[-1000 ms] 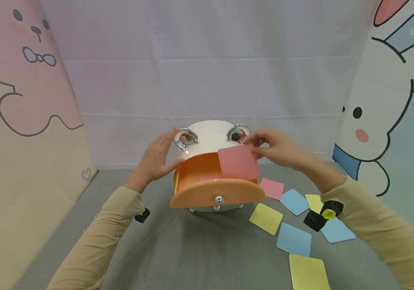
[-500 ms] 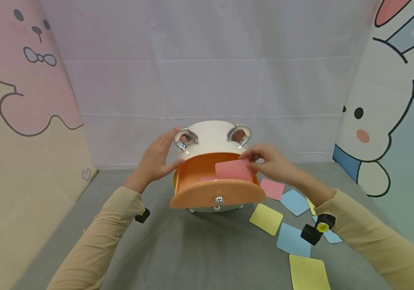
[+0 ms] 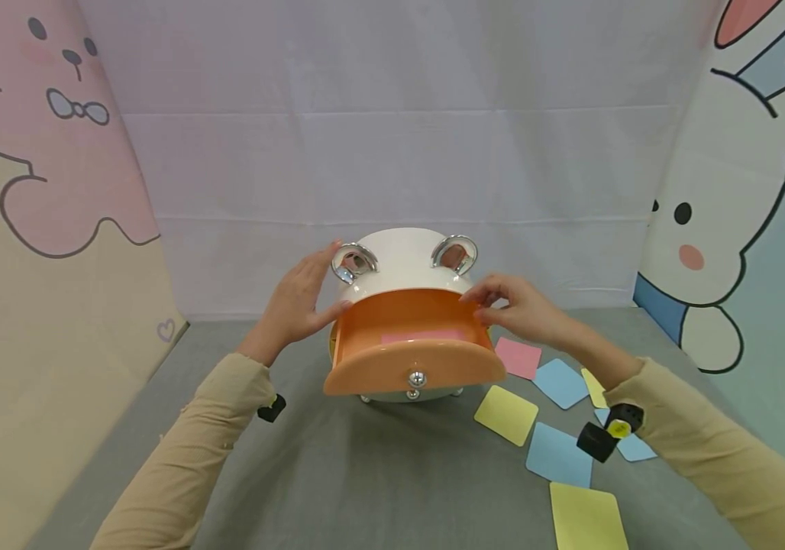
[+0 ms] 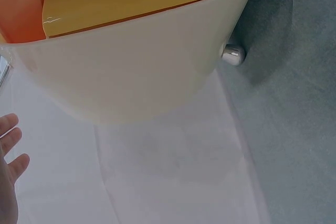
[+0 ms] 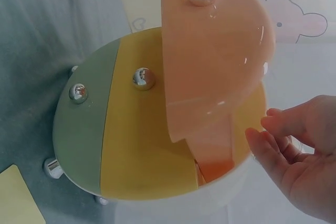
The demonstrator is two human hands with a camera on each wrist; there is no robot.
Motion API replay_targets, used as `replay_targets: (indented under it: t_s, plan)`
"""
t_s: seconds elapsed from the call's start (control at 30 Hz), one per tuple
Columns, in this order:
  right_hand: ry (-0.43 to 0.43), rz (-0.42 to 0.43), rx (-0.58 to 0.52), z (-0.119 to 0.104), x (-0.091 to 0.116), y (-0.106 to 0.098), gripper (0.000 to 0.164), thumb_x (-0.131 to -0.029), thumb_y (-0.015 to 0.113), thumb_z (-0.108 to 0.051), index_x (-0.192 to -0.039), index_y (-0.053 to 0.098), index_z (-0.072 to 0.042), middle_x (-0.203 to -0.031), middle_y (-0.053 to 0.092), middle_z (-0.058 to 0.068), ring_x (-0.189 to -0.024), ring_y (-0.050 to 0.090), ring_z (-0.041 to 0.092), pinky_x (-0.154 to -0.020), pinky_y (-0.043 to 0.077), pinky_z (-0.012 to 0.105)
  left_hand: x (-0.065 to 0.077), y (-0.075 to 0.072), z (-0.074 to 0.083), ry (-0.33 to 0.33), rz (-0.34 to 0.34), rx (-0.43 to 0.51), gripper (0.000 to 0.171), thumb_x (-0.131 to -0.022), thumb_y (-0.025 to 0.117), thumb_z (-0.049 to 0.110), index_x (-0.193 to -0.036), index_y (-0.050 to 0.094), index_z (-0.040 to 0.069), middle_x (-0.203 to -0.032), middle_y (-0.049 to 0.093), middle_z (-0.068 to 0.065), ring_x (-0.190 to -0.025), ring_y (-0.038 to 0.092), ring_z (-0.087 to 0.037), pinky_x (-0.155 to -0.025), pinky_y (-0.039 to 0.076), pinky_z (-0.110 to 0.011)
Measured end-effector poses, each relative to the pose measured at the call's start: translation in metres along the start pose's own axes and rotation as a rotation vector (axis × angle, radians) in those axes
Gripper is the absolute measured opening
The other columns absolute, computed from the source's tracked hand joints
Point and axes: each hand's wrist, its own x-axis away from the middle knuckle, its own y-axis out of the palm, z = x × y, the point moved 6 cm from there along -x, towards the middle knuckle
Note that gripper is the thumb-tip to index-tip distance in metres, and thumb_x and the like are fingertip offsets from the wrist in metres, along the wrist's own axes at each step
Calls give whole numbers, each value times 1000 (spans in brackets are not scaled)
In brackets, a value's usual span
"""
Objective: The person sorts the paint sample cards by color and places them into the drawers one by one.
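Observation:
A small rounded drawer chest with a white shell and silver ring ears stands on the table. Its orange top drawer is pulled out, and pink paper shows inside above the front. My left hand rests along the chest's left side, thumb near the opening and fingers extended. By the drawer's right side is my right hand, holding nothing, its fingers loosely bent and thumb apart. In the right wrist view, the yellow drawer and green drawer are closed.
On the grey cloth to the right lie a pink card, yellow cards and blue cards, several in all. A white cloth hangs behind, with cartoon-printed panels on both sides.
My right hand lowered the pink card into the orange drawer and let it go, staying by the drawer's right edge. My left hand stays on the chest.

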Motion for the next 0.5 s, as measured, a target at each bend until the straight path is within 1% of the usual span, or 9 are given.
replay_targets:
  t_s: [0.17,0.3,0.4,0.5]
  plan:
    - [24,22,21,8,1,-10,22,-83,59,3,-105,62,3,-96,59,13,-84,53,24,-67,52,24,0,0,0,5,6,5,86,-85,30,67,-146,19,8,-144,33,-11,-124,38,-31,-102,30,-47]
    - [49,42,57,19,5,-19,22,-84,61,-3,-105,61,3,-99,59,13,-84,53,23,-67,52,23,0,0,0,4,4,8,86,-85,30,68,-145,19,8,-144,32,-11,-124,37,-32,-102,30,-47]
    - [71,45,105,32,11,-25,23,-85,62,-7,-105,61,3,-98,59,13,-84,53,23,-67,50,20,0,1,-1,1,4,12,86,-85,30,68,-145,19,8,-145,32,-11,-125,37,-32,-102,30,-48]
    - [119,32,159,54,19,-26,26,-85,63,-11,-106,61,4,-97,60,12,-85,53,23,-69,49,21,0,1,-1,-2,3,13,86,-85,30,68,-146,18,8,-145,32,-10,-125,37,-31,-102,30,-47]
